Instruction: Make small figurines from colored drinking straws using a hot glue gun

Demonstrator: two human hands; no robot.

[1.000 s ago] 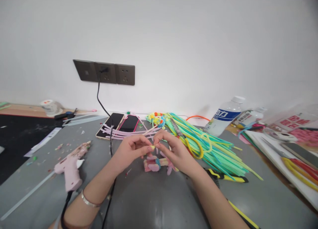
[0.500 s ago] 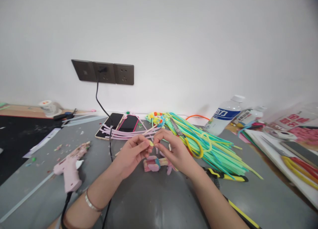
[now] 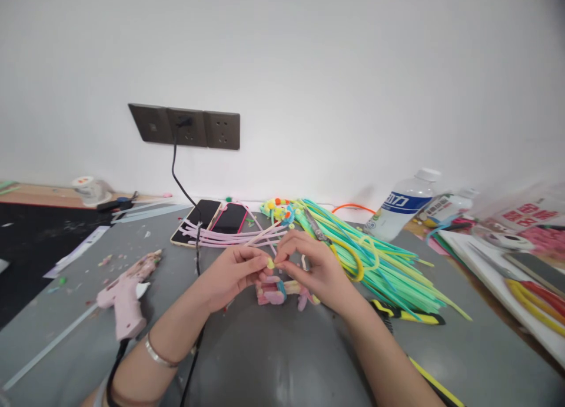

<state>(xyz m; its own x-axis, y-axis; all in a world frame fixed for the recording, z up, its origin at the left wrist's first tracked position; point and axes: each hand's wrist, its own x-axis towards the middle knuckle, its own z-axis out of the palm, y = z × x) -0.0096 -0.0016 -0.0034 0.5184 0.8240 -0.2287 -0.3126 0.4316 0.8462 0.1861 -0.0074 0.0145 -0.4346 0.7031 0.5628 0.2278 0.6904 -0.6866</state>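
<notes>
Both my hands meet above the grey table [image 3: 273,360], fingertips pinched together on a tiny yellow-green piece [image 3: 271,264]. My left hand [image 3: 232,274] grips it from the left, my right hand [image 3: 313,268] from the right. Just below the fingers lies a small pink craft piece [image 3: 276,292] with a blue bit on it. Behind the hands lie several pale pink pipe cleaners [image 3: 229,236]. A big bundle of green and yellow pipe cleaners [image 3: 379,265] fans out right of my right hand.
A pink glue gun [image 3: 126,292] lies at the left, its black cord running to the wall sockets [image 3: 185,126]. Two phones [image 3: 214,218] rest near the wall. A water bottle [image 3: 404,204] lies at the right, near white boards with craft items [image 3: 507,265]. Yellow-handled pliers [image 3: 406,315] lie beside my right forearm.
Both hands have dipped slightly lower and closer together, still pinching the small yellow-green piece. Nothing else on the table moved.
</notes>
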